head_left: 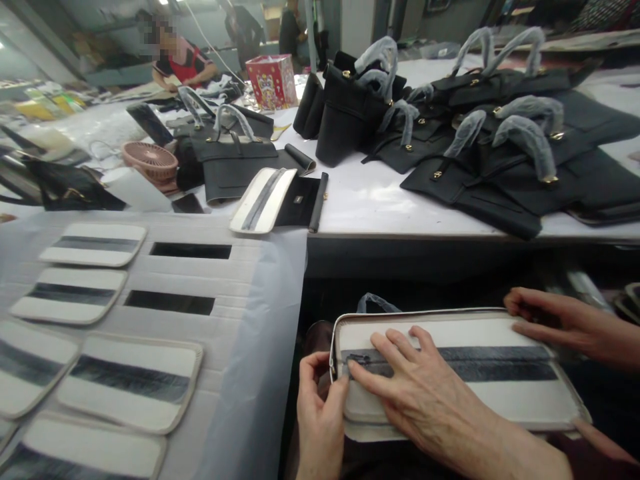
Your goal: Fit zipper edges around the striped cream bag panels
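A cream-white bag panel (450, 330) with a piped edge lies below the table edge, and a dark grey band with a zip (500, 363) runs across it. My left hand (320, 413) pinches the panel's left edge at the end of the band. My right hand (415, 393) lies flat on the panel with its fingers spread, close to the zip's left end. A co-worker's hand (565, 327) holds the panel's far right edge. A grey-wrapped bag handle (377, 304) shows behind the panel's top edge.
On the left, several matching panels lie on a white sheet (240, 333). Black handbags with wrapped handles (500, 173) are piled on the white table (400, 223). A red box (271, 81) stands at the back, beyond which a seated person (183, 67) works.
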The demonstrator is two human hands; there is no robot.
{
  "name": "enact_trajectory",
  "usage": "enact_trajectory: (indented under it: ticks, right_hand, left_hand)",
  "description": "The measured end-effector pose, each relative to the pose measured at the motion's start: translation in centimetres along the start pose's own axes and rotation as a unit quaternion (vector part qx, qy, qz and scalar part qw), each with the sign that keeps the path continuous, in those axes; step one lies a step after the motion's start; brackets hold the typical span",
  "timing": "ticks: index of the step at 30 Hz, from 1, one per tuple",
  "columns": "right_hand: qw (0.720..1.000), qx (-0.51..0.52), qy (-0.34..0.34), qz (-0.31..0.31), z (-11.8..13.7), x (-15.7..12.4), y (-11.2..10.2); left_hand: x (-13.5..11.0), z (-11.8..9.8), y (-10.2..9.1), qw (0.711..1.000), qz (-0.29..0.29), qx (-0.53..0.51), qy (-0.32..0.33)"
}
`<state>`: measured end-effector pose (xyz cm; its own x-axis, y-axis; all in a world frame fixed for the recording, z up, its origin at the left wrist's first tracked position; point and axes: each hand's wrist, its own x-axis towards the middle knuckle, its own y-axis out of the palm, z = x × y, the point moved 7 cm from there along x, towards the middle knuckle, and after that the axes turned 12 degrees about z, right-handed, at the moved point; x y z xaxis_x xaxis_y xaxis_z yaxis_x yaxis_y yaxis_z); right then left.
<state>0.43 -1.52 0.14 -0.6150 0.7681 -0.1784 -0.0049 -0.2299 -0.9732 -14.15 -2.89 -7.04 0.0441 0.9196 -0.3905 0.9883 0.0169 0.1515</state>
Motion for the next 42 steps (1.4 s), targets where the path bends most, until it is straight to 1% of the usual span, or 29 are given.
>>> enact_trajectory:
  ticks: [5,8,11,16,19,21,28,34,36,42]
  right_hand:
    - [1.0,-0.004,-0.002,-0.006,0.0,0.0,0.0]
    - [1.0,-0.004,-0.001,-0.002,0.0,0.0,0.0]
    - [1.0,-0.01,0.0,0.001,0.1,0.0,-0.3]
    - [0.999,-0.031,0.002,0.007,0.6,-0.1,-0.5]
    - [0.999,-0.038,0.002,0.003,0.7,-0.2,-0.6]
    - [0.999,-0.04,0.003,0.003,0.7,-0.2,-0.5]
    - [0.999,-0.047,0.007,-0.001,0.8,-0.4,-0.4]
    - [0.998,-0.054,0.009,-0.012,0.7,-0.3,-0.1]
    - [0.999,-0.049,0.014,-0.005,0.6,-0.3,-0.2]
    - [0.999,-0.024,0.017,0.045,0.8,-0.5,-0.9]
  left_hand:
    - [-0.1,0.7,-0.7,1.0,0.008,0.005,0.029]
    - [-0.2,0.8,-1.0,0.999,0.013,0.014,0.037]
    - [-0.4,0.3,-0.9,0.999,0.017,0.019,0.03]
    - [-0.7,-0.9,-0.5,0.999,0.032,0.025,0.033]
    - [-0.9,-1.3,-0.8,0.999,0.027,0.036,0.029]
    - [-0.9,-1.2,-1.1,0.999,0.023,0.028,0.02]
    - [0.1,-0.2,-1.2,0.998,0.064,-0.017,-0.015]
    - [1.1,0.2,-1.3,0.994,0.1,-0.03,-0.016]
    - [1.2,0.1,-1.3,0.993,0.106,-0.042,-0.026]
    - [0.8,-0.7,-1.0,0.989,0.118,-0.079,-0.045]
